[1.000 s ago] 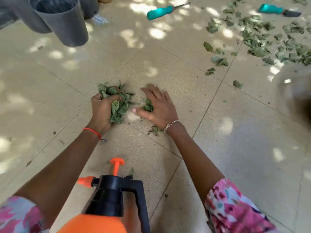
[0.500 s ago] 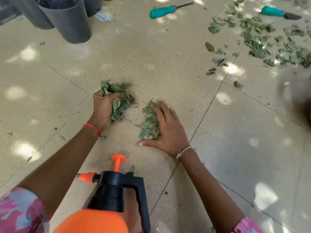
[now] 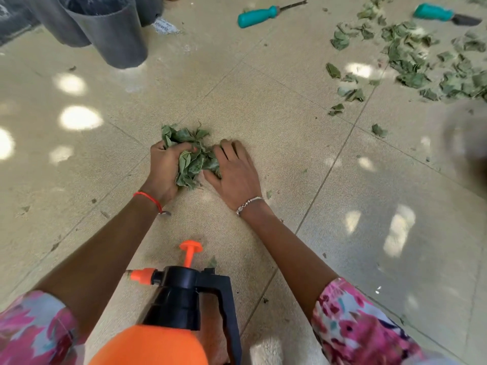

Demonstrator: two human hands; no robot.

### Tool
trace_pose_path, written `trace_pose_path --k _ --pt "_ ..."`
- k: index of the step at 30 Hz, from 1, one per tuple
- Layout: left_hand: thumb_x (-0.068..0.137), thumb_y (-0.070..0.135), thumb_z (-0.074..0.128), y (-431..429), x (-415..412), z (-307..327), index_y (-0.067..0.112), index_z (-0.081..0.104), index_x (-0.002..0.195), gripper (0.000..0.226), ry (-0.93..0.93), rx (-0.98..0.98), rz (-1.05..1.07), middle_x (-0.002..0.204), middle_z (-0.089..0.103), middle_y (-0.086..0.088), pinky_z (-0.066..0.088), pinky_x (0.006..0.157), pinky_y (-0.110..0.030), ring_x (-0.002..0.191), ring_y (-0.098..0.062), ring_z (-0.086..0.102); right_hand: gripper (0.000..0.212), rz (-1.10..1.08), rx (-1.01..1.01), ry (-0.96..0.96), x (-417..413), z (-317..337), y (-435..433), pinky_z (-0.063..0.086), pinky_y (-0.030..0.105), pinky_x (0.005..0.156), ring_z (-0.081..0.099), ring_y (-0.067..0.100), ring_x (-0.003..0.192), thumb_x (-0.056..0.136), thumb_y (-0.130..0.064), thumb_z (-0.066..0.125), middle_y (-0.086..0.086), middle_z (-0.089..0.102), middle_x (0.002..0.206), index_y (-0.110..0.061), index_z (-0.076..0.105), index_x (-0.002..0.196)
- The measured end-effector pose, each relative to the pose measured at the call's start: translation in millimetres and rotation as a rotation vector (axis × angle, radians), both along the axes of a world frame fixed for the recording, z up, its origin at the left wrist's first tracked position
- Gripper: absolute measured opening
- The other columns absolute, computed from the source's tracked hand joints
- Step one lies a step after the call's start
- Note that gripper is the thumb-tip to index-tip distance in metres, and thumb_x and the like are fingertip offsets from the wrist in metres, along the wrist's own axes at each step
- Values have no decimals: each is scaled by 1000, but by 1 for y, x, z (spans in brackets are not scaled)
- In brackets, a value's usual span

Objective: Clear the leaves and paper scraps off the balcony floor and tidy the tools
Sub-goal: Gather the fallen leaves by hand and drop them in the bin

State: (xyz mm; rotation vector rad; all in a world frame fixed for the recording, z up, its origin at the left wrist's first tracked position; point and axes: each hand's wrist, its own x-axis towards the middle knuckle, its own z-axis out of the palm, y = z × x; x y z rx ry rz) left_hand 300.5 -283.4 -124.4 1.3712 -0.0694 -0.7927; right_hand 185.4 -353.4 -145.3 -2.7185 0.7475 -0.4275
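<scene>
A clump of dry green leaves (image 3: 191, 156) lies on the beige tiled floor between my hands. My left hand (image 3: 164, 168) grips the left side of the clump, fingers curled round it. My right hand (image 3: 235, 171) lies flat on the floor and presses leaves against the clump with straight fingers. Many more loose leaves (image 3: 411, 59) are scattered at the far right. Two teal-handled tools lie at the back: one (image 3: 259, 15) in the middle, the other (image 3: 437, 13) at the far right. A paper scrap (image 3: 164, 25) lies beside the pots.
An orange spray bottle (image 3: 174, 312) with a black pump head stands close in front of me, between my arms. Grey plant pots (image 3: 105, 30) stand at the back left. A blurred object (image 3: 466, 143) covers the right edge.
My right hand has swept its small pile of leaves up and to the left, joining it to the clump in my left hand. The left hand has stayed in place.
</scene>
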Motion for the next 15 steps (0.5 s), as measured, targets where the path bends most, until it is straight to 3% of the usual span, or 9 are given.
trace_pose_path --k 3,5,7,11,15 --pt "76 -11 57 0 1 -1 7 64 71 20 26 -7 3 61 66 -2 54 64 -28 60 -18 64 38 15 -193 56 6 0 -1 37 34 85 51 25 101 86 -40 56 3 59 109 -13 59 113" --pt "77 -12 56 1 0 1 6 63 73 20 29 -6 3 60 66 -2 54 63 -28 60 -18 64 42 -43 -288 129 7 2 -1 46 30 60 59 21 82 74 -50 66 -1 65 90 -17 66 101" --pt "77 -12 55 1 -2 4 7 62 74 20 48 -1 7 59 66 -2 54 60 -26 59 -17 64 47 -83 -329 156 5 3 -1 38 20 40 60 17 63 62 -57 73 -3 65 71 -19 70 89" --pt "78 -9 53 4 -6 11 16 68 57 36 140 4 -98 61 64 -2 52 56 -22 59 -16 63 41 -76 -280 -31 -8 3 -9 34 16 36 55 18 41 57 -44 83 2 61 55 -10 68 76" --pt "83 -3 46 4 -22 20 13 64 58 34 320 -2 -186 61 61 -2 45 44 -15 48 -12 58 23 -44 165 -240 -31 19 -19 35 14 46 43 5 42 76 -23 71 -1 57 58 -2 64 79"
